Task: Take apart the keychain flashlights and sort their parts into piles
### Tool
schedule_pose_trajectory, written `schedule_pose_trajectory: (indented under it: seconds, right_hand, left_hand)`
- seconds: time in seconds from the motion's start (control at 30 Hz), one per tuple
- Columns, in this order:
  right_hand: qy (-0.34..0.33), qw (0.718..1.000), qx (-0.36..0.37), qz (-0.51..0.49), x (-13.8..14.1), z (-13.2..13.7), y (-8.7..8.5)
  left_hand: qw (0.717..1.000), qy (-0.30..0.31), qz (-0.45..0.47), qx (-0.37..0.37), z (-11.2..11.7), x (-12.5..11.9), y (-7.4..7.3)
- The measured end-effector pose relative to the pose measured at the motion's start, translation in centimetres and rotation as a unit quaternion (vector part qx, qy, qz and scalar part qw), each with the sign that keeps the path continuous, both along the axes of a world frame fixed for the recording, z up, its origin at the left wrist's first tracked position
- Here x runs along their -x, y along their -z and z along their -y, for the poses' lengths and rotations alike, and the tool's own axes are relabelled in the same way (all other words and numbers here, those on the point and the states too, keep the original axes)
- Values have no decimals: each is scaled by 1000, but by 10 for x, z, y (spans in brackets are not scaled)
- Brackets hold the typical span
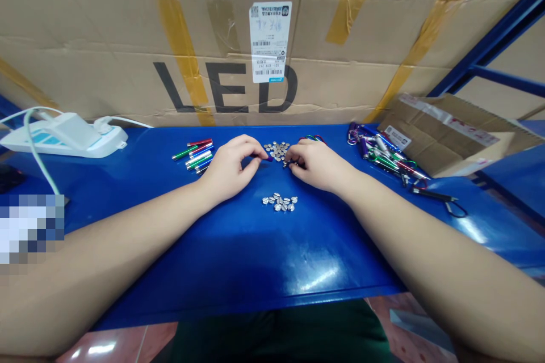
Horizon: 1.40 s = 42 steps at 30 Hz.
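Left hand [232, 167] pinching purple tube [269, 159] toward tabletop's [238, 261] far edge, beside silver discs [278, 151]. Right hand [319, 164]: fingers curled; can't tell what's pinched. Risk: light grip, tube slips, rolls frontward, scatters metal caps [284, 202].

Most of a purple tube [269, 159], near the middle of the desk's [238, 261] far edge, is covered by the left grip [256, 162]. What is met by the fingertips of the right grip [288, 162] is too small to be identified; coloured loops [317, 138] behind are partly hidden. The label's [270, 62] fine print cannot be read. Beside the desk's left edge, a dark object [9, 179] is cut off.
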State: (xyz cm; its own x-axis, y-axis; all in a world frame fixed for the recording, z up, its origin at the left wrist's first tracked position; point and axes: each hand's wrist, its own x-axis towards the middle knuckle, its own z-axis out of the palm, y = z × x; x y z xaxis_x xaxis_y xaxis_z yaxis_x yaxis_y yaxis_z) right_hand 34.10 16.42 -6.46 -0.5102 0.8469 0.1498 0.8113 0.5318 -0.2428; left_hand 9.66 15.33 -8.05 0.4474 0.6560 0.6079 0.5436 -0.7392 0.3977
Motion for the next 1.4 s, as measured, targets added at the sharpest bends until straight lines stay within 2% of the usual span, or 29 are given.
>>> schedule_pose_trajectory:
  seconds: [0.13,0.33,0.47,0.7,0.9,1.03,1.17,1.27,1.4]
  right_hand:
    - [-20,1000,-6,-19,0,4,-1]
    - [-99,993,-32,-55,1,5,2]
    - [-106,992,-52,-49,5,1,9]
    - [-120,991,-35,-43,19,2,14]
    - [-150,986,-52,-45,18,2,7]
    - [-111,990,-50,-70,-3,1,-5]
    - [-17,999,-39,-2,-19,0,-10]
    - [28,998,-44,34,-17,-1,-8]
    - [28,999,-8,14,-8,-2,-7]
  left_hand:
    - [1000,-2,2,-1,0,0,0]
    - [1000,6,0,-2,-1,0,0]
    - [1000,2,3,4,-1,0,0]
    - [1000,-16,16,11,-4,0,1]
    - [998,-46,42,22,-7,1,2]
    - [998,-41,38,27,-6,3,1]
    - [998,-43,30,32,-5,3,1]
    - [998,-44,28,34,-5,3,1]
    - [998,-45,22,39,-4,3,0]
